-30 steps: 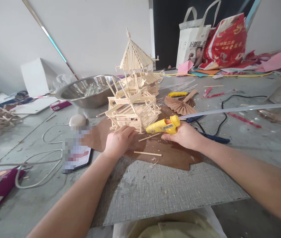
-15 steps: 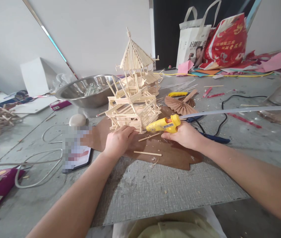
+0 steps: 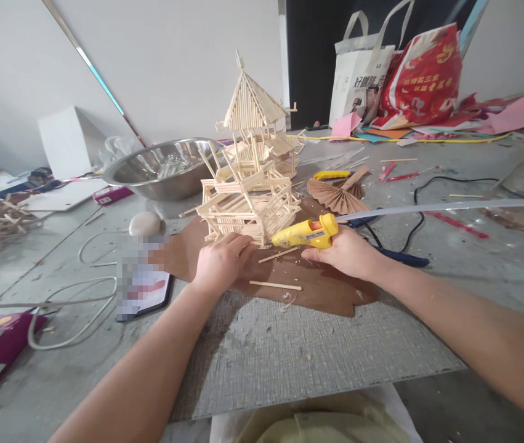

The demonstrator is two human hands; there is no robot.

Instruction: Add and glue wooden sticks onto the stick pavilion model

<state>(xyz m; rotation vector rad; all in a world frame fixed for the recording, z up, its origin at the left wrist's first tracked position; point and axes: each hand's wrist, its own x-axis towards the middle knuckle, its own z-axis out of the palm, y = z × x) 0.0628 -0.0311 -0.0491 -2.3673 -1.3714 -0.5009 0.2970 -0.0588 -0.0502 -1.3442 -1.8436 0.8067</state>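
Note:
A pavilion model [image 3: 255, 101] of thin pale wooden sticks stands upright on a brown sheet [image 3: 317, 283], with a pointed roof at the back and open railings in front. My left hand [image 3: 222, 261] is at its lower front edge, fingers closed against the base; the fingertips are partly hidden. In my right hand [image 3: 351, 252] is a yellow hot glue gun [image 3: 305, 232], gripped by its handle. Its nozzle points left at the model's front bottom corner, touching or very near it. A long clear glue stick [image 3: 428, 208] sticks out of its rear. Loose sticks [image 3: 275, 285] lie nearby on the sheet.
A steel basin [image 3: 151, 181] stands behind left, a phone [image 3: 148, 295] and white cable [image 3: 100, 280] left, a purple power strip [image 3: 0, 354] at far left. Right are a folded brown paper fan [image 3: 338, 194], blue-handled tool [image 3: 404, 257] and black cord. Bags [image 3: 421, 80] stand at the back.
The glue gun and my right hand have shifted very slightly to the right. My left hand and the model look unmoved.

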